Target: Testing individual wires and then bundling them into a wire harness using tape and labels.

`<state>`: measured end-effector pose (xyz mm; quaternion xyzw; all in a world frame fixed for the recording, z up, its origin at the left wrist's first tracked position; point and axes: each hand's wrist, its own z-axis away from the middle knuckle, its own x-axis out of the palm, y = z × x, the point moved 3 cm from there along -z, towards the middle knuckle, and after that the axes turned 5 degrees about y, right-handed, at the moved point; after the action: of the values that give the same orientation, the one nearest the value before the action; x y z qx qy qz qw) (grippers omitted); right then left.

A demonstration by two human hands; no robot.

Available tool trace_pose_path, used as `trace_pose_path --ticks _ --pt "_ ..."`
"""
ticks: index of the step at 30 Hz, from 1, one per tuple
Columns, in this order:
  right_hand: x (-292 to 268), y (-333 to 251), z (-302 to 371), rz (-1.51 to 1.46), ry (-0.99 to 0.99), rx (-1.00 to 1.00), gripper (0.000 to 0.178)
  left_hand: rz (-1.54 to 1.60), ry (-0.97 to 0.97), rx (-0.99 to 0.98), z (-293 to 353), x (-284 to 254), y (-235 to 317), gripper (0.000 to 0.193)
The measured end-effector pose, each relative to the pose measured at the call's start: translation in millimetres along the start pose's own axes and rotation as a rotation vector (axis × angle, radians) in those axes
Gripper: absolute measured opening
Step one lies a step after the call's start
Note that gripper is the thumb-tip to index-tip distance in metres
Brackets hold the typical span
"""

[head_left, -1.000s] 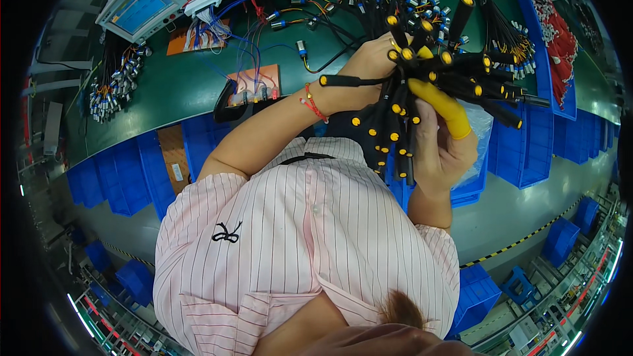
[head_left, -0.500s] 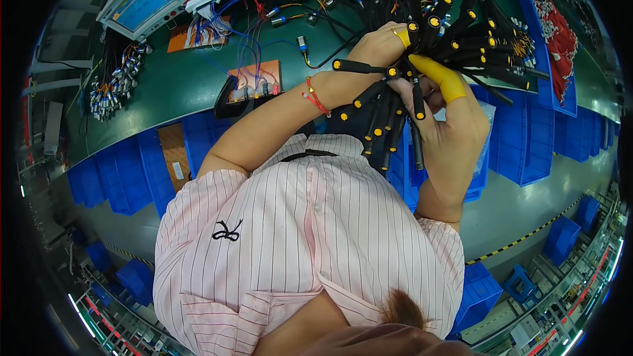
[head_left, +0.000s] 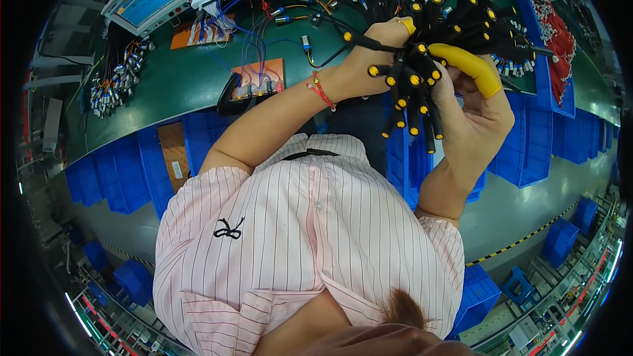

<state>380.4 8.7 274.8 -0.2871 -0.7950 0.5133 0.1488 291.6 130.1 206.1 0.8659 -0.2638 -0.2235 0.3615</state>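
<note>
My left hand (head_left: pixel 372 59), with a yellow finger cot, is closed round a bundle of black cables. Their thick black ends with yellow-faced tips (head_left: pixel 414 80) fan out below and beside the fist. On the right, my right hand (head_left: pixel 481 109) is closed at the bundle's edge, its thumb against a black cable end (head_left: pixel 435 75). A long yellow finger cot (head_left: pixel 471 66) covers its bent index finger. The inner fingers are partly hidden. More yellow-tipped black cables (head_left: pixel 488 29) spread over the bench just beyond both hands.
On the green bench (head_left: pixel 178 86) stand a tester with a screen (head_left: pixel 142 5) and an orange wired board (head_left: pixel 260 76). Silver-ended cables (head_left: pixel 119 79) hang at left. Blue bins (head_left: pixel 524 138) line the front edge. A blue tray of red parts (head_left: pixel 557 49) is at right.
My right hand has shifted right, and its index finger is stretched further over the bundle. The left hand and the hanging cable ends have moved slightly up and right.
</note>
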Motion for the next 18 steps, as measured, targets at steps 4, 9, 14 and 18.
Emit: trace_pose_path --ticks 4,9,14,18 --pt "-3 -22 -5 -0.103 0.11 -0.091 0.015 0.219 0.089 -0.143 7 10 -29 0.027" --pt "0 -8 -5 -0.21 0.054 -0.105 0.019 0.16 0.123 -0.109 9 0 -11 0.024" --pt "-1 6 6 -0.076 -0.046 -0.155 0.033 0.413 0.062 -0.314 7 2 -12 0.026" --pt "8 7 1 -0.017 -0.101 -0.137 0.042 0.757 0.011 -0.568 8 7 -15 0.032"
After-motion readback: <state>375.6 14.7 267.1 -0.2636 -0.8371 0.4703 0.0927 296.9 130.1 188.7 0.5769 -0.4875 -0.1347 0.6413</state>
